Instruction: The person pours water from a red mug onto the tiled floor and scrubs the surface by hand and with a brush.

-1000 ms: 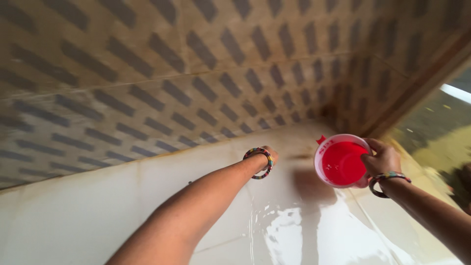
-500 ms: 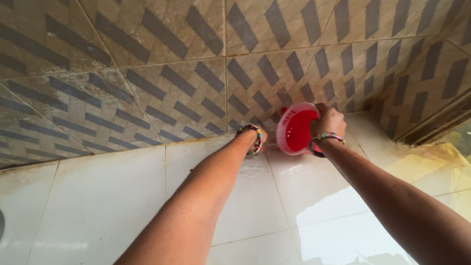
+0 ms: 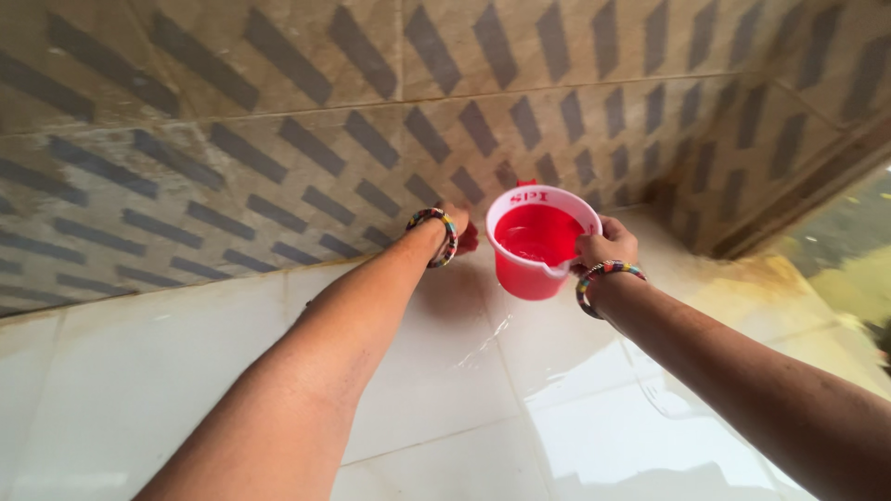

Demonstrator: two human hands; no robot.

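Right hand grips the rim of a red jug holding a little water, above the wet white floor tiles. Left hand, at the jug's 9 o'clock, reaches to the patterned wall tiles; its fingers are hidden, so its grip cannot be told.

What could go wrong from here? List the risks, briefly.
1. The red jug holds water and only the right hand grips its rim, so it may tip or slip.
2. The white floor tiles are wet and glossy, so slipping seems likely.
3. The left hand, close beside the jug, could knock it.
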